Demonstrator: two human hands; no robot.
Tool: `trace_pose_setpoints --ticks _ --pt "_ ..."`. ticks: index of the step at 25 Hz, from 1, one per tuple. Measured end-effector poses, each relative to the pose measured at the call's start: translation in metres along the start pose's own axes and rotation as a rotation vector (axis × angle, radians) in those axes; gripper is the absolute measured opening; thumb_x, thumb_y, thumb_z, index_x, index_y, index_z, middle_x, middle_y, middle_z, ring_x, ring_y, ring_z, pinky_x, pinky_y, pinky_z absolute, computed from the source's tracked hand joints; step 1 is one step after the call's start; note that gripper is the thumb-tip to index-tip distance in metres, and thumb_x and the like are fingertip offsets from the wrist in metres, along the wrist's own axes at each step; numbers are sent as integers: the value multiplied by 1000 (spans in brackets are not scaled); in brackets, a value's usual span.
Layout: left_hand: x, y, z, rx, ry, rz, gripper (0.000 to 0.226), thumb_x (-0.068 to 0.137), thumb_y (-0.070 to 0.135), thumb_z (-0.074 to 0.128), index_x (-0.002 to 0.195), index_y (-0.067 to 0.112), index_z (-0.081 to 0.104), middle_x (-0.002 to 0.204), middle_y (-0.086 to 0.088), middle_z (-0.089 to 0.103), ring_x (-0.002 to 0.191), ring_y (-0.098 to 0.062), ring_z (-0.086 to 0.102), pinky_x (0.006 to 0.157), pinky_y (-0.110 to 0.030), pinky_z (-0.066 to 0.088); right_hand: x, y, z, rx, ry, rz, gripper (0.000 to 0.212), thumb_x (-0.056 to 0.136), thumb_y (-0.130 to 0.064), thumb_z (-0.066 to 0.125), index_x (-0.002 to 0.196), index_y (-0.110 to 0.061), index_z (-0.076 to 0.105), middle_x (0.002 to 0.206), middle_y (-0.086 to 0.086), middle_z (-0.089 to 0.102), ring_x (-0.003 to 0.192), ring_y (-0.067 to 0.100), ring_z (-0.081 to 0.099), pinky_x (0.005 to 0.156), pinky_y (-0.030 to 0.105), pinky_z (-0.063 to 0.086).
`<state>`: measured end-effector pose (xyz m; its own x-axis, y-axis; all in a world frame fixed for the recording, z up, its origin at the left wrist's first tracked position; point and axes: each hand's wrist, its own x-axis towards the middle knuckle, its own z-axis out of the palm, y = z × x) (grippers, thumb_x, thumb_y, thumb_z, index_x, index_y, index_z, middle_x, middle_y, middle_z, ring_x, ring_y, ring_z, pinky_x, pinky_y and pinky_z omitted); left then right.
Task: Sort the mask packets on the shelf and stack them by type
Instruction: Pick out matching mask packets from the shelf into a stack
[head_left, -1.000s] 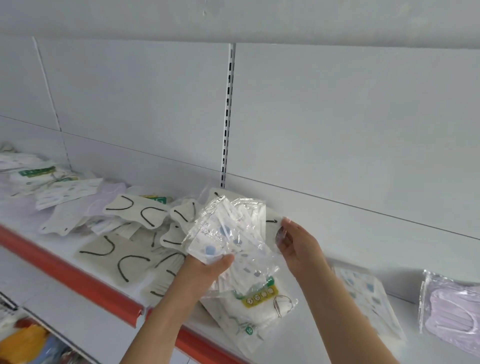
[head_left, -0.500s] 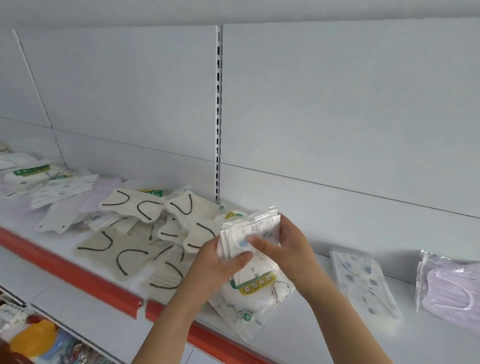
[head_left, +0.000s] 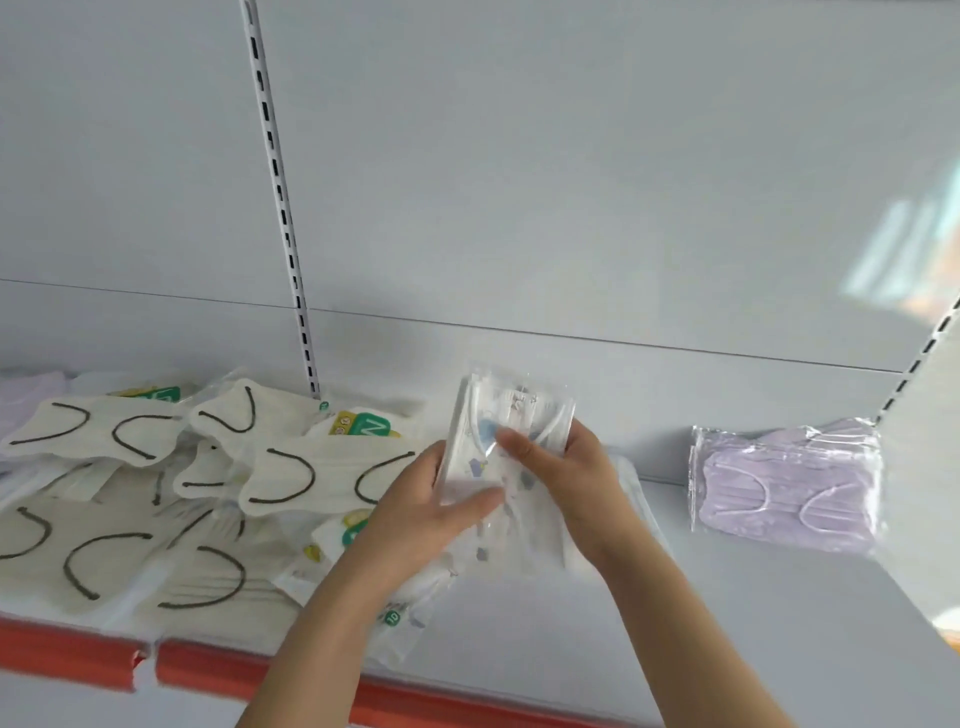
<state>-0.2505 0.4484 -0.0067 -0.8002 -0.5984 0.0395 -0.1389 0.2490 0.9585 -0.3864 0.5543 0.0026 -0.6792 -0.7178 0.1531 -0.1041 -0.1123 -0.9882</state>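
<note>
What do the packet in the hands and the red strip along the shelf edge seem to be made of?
Packet: thin clear plastic film, glossy; it crinkles, glints, and shows the printed masks inside, which look like soft non-woven fabric. Red strip: likely moulded plastic, smooth and slightly shiny, with a seam between two sections; painted metal cannot be ruled out.

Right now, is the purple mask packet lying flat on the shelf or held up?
Lying flat. The purple mask packet rests on the shelf, right of both hands, and neither hand touches it.
</note>
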Motion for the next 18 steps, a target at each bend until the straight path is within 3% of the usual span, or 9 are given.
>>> trace_pose_setpoints --ticks 4,7,10,13,16,18 --pt "19 11 63 -194 -43 -85 20 93 24 66 113 26 64 103 7 76 94 -14 74 90 -43 58 17 0 -59 -15 209 92 41 88 -35 73 120 -12 62 108 12 73 98 28 72 91 50 57" --pt "45 7 94 -137 -9 -157 25 94 26 63 118 22 59 112 3 71 94 -13 70 75 -27 55 17 9 -91 -358 303 241 57 93 -47 61 138 -14 51 124 1 64 117 22 60 105 39 45" --pt "57 -2 113 68 -68 -245 39 89 33 61 125 20 55 121 0 64 91 -12 66 62 -20 46 3 30 -104 -651 286 379 61 98 -48 52 144 -9 44 143 10 52 133 27 47 106 33 36" --pt "53 -1 130 47 -82 -255 35 94 25 57 128 23 51 113 6 65 86 -5 64 57 -16 43 -4 51 -100 -572 185 454 58 96 -55 49 136 -12 54 136 8 59 124 25 55 102 32 42" --pt "53 4 137 48 -65 -224 31 96 18 52 125 27 52 107 10 66 78 5 58 50 -7 40 0 54 -99 -341 166 449 57 89 -63 53 129 -23 55 130 -7 60 116 15 57 101 34 43" --pt "52 7 134 69 -32 -256 26 98 22 49 124 24 53 109 6 66 82 -4 60 58 -15 42 2 53 -102 -270 172 512 77 79 -75 53 136 -24 50 135 -7 56 123 18 53 108 37 39"
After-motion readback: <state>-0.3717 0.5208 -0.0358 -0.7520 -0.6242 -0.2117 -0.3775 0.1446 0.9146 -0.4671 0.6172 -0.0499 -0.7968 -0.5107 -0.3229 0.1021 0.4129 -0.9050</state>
